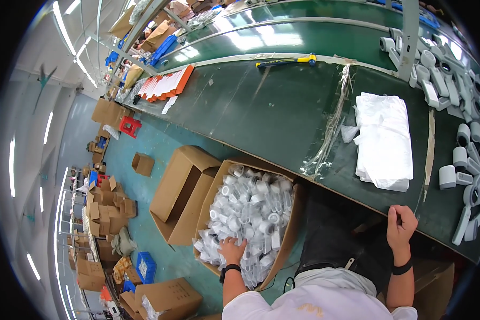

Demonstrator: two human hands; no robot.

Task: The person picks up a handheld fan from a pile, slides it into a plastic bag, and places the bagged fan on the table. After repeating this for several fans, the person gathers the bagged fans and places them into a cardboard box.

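My left hand (232, 250) lies on top of white plastic parts in clear bags (250, 197), which fill a cardboard box (204, 221) at the table's near side. Its fingers are spread over the bags, and no part is gripped in them. My right hand (401, 226) hovers at the near edge of the dark green table (282, 117). Its fingers are curled in, with nothing visible between them. Beyond that hand lies a stack of white plastic bags (383, 141). Several loose white and grey plastic parts (447, 176) are spread along the table's right end.
An open cardboard box (170, 186) stands left of the filled one. A yellow and black hammer (287, 61) and an orange-edged stack (167, 84) lie toward the far edge. A metal post (409, 40) rises at the back right. More boxes (109, 205) and a red stool (129, 126) are at left.
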